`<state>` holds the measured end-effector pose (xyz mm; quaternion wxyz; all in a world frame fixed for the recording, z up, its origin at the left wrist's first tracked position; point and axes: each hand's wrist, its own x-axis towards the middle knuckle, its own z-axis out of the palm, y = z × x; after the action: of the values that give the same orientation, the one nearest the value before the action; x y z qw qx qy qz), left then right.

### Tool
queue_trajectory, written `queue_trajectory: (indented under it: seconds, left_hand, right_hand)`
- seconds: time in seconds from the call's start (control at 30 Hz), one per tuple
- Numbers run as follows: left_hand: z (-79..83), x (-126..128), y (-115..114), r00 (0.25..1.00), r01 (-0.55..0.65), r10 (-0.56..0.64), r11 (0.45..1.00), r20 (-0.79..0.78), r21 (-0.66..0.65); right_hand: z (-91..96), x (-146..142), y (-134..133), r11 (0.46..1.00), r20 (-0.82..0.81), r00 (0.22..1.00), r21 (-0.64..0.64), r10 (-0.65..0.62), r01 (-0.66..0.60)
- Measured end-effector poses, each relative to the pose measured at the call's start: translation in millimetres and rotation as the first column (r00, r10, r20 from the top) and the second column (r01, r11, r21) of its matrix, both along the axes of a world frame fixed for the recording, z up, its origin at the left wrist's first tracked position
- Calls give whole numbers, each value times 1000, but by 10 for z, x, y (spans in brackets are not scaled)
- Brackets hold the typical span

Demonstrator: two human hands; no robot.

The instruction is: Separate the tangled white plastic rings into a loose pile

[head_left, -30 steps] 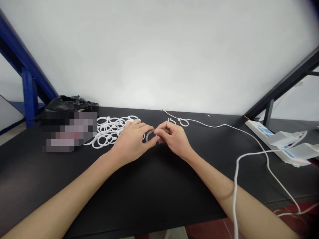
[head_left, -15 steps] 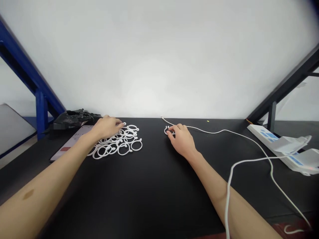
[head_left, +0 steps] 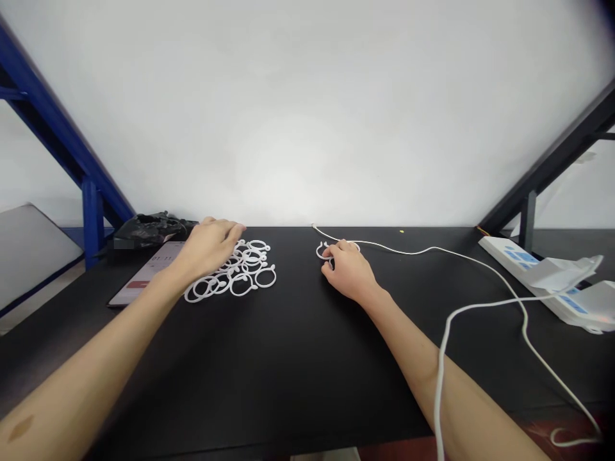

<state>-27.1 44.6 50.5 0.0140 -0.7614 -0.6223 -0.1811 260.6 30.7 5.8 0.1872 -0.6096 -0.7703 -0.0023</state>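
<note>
A pile of white plastic rings with small eyelets (head_left: 241,285) lies on the black table, left of the middle. My left hand (head_left: 211,245) is over the pile's back left part, its fingers fairly straight and covering some rings. Nothing shows in its grasp. Farther right, my right hand (head_left: 350,272) rests low on the table, thumb and fingers curled together at a white ring (head_left: 329,259). Another white ring (head_left: 321,250) lies just beyond its fingertips, and part of one more (head_left: 355,246) shows behind the knuckles.
Left of the pile lie a phone (head_left: 144,275) and a crumpled black plastic bag (head_left: 148,229). A white cable (head_left: 449,320) loops across the right side and over my right forearm. A white power strip (head_left: 538,275) with plugs lies at the far right. The wall (head_left: 307,128) stands behind the table (head_left: 269,371).
My left hand has come up a little from the pile, and its fingers have straightened. My right hand has curled slightly more at the ring. The view has shifted slightly.
</note>
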Motion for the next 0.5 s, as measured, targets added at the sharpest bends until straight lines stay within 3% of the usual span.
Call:
queue_trajectory:
  seconds: [0.13,0.23,0.33,0.5]
  left_hand:
    - [-133,433,-343,980,161,-179,969,84,186]
    - [-302,624,-509,938,331,-345,911,17,248]
    - [-404,662,-569,904,416,-427,878,-6,237]
    - [-445,611,-555,891,447,-453,869,-23,213]
  right_hand:
    - [-8,-29,-27,998,-29,998,-30,56,-57]
    - [1,-57,-46,995,-54,995,-42,83,-85]
    - [20,-74,-62,992,-61,993,-69,102,-106]
    - [79,-107,-101,981,-95,981,-83,167,-175]
